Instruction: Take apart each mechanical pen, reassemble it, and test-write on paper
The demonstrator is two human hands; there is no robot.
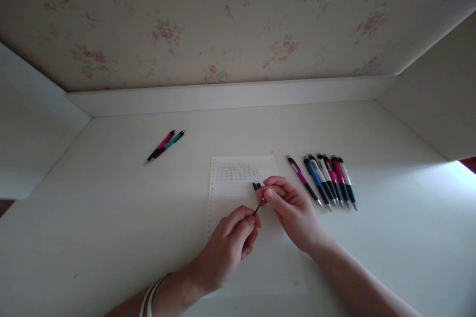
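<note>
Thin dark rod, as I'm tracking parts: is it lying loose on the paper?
No, the left hand pinches the thin dark rod.

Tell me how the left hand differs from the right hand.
The left hand is curled more tightly, while the right hand has its fingers more extended. The left hand has a pale band near its wrist; the right hand shows none. The left hand sits lower in the picture than the right hand. Both are partly over the paper, fingertips at a thin dark rod.
</note>
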